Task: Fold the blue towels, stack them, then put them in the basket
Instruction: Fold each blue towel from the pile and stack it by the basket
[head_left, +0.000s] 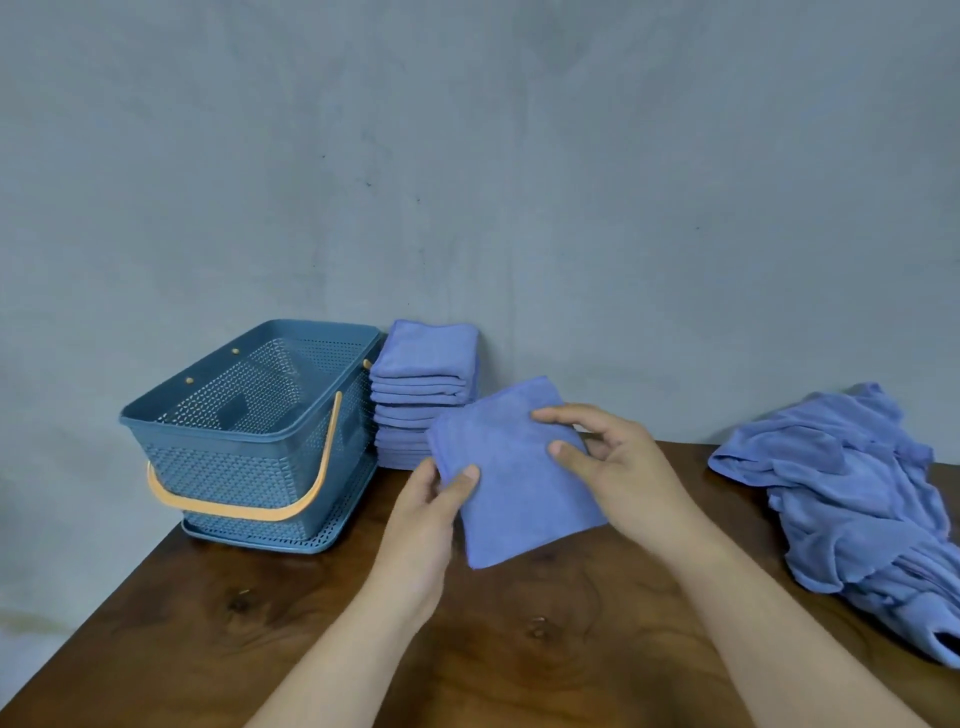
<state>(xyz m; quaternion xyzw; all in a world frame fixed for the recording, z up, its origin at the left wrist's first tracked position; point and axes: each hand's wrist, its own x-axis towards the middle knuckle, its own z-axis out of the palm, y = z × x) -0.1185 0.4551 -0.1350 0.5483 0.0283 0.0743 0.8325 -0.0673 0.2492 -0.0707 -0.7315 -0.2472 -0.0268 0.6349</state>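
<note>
I hold 1 folded blue towel (514, 467) just above the table (519, 649), near the middle of its far edge. My left hand (431, 512) pinches its left edge, thumb on top. My right hand (618, 457) grips its right edge, thumb and forefinger on top.

Hazards:
- The stack of folded towels (423, 384), at the far edge just beside the basket (249, 431) in the far-left corner, looks tall and uneven. An off-centre placement could tip it.
- Releasing 1 grip early could let the fold fall open.

Limits of view:
- The fingers beneath the towel are hidden.
- The held towel covers the stack's lower front.
- The pile of unfolded towels (857, 499) at the right edge is cut off; I cannot count them.
</note>
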